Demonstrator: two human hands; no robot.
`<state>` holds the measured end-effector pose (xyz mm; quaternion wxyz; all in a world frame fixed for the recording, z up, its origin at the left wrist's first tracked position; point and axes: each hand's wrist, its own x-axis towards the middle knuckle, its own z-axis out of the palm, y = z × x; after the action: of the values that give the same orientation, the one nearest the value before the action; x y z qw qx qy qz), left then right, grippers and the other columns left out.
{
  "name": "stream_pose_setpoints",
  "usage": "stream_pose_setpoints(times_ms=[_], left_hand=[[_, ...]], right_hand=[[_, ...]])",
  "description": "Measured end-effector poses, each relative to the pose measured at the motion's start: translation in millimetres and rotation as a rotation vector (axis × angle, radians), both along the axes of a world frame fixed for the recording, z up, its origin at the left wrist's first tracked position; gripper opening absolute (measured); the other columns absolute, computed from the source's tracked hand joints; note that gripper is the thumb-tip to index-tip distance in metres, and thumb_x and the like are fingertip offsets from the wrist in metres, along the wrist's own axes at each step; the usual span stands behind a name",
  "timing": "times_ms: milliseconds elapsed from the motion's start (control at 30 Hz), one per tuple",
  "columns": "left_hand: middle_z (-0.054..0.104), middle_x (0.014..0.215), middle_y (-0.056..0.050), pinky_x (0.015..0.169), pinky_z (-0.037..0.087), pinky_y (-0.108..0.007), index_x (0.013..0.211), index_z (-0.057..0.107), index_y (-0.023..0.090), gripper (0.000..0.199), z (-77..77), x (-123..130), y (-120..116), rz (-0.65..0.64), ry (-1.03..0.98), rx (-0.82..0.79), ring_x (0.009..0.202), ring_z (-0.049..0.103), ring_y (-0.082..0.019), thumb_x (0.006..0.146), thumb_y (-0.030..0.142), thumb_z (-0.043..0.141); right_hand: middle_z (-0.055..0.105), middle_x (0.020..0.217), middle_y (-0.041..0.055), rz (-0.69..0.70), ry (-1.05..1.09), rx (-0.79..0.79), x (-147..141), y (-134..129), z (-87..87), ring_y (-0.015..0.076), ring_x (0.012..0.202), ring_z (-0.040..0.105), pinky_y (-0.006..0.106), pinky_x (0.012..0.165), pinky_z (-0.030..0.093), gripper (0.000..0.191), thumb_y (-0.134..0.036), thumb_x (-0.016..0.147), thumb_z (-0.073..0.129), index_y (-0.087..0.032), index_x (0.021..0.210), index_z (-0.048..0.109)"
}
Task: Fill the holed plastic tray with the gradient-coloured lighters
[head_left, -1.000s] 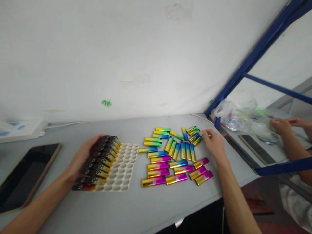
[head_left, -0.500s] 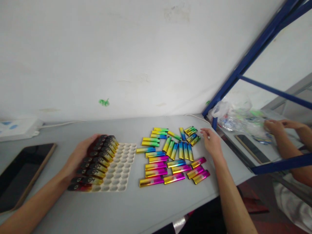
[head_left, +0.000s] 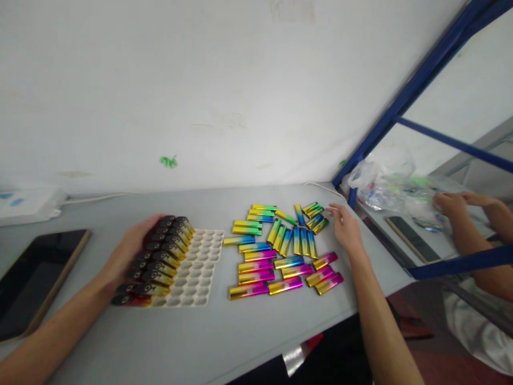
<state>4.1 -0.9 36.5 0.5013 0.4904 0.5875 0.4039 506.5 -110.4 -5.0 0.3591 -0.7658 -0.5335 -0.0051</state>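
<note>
A cream tray with rows of oval holes (head_left: 200, 267) lies on the grey table (head_left: 240, 331). Its left columns are filled with black-capped lighters (head_left: 160, 256). My left hand (head_left: 130, 248) rests against the tray's left side, touching those lighters. To the right lie several loose shiny lighters: green-blue ones (head_left: 288, 238) at the back, pink-gold ones (head_left: 272, 275) nearer me. My right hand (head_left: 344, 230) hovers with fingers apart at the right edge of that pile, nearest the green-blue lighters, holding nothing.
A dark tablet (head_left: 36, 278) lies at the far left, and a white power strip (head_left: 24, 206) sits by the wall. A blue metal frame (head_left: 401, 101) stands right. Behind it another person's hands (head_left: 452, 206) handle a clear plastic bag (head_left: 393, 187); a phone (head_left: 404, 235) lies there.
My right hand has drifted slightly left along the edge of the lighter pile. The view has shifted a little; my left hand stays on the tray.
</note>
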Motion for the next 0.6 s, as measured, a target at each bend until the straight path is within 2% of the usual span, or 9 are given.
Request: stream_pose_setpoints(times_ms=[133,333,600], left_hand=[[0.079,0.086,-0.001,0.106,0.051,-0.031,0.075,0.071,0.026,0.032,-5.6,-3.0,0.7,-0.03,0.109,0.098,0.114,0.069,-0.027,0.075,0.057,0.065],[0.079,0.087,-0.001,0.113,0.045,-0.033,0.079,0.071,0.024,0.036,-2.3,-0.3,0.7,-0.039,0.114,0.072,0.115,0.069,-0.029,0.076,0.059,0.061],[0.079,0.106,-0.004,0.12,0.037,-0.039,0.091,0.073,0.024,0.043,-6.8,-3.3,0.2,-0.053,0.143,0.067,0.123,0.064,-0.03,0.079,0.063,0.06]], right_hand=[[0.079,0.113,0.013,-0.017,-0.015,-0.013,-1.0,-0.7,0.8,0.0295,0.106,0.073,0.045,0.092,0.052,0.038,-0.04,0.101,0.038,-0.02,0.121,0.062],[0.079,0.109,0.0125,-0.012,0.019,-0.007,-1.3,-0.9,-0.5,0.0276,0.094,0.075,0.044,0.089,0.052,0.039,-0.041,0.099,0.042,-0.019,0.124,0.062],[0.08,0.107,0.0124,-0.011,0.036,-0.027,-3.9,-0.6,3.3,0.0288,0.096,0.074,0.044,0.09,0.052,0.039,-0.042,0.096,0.045,-0.018,0.118,0.068]])
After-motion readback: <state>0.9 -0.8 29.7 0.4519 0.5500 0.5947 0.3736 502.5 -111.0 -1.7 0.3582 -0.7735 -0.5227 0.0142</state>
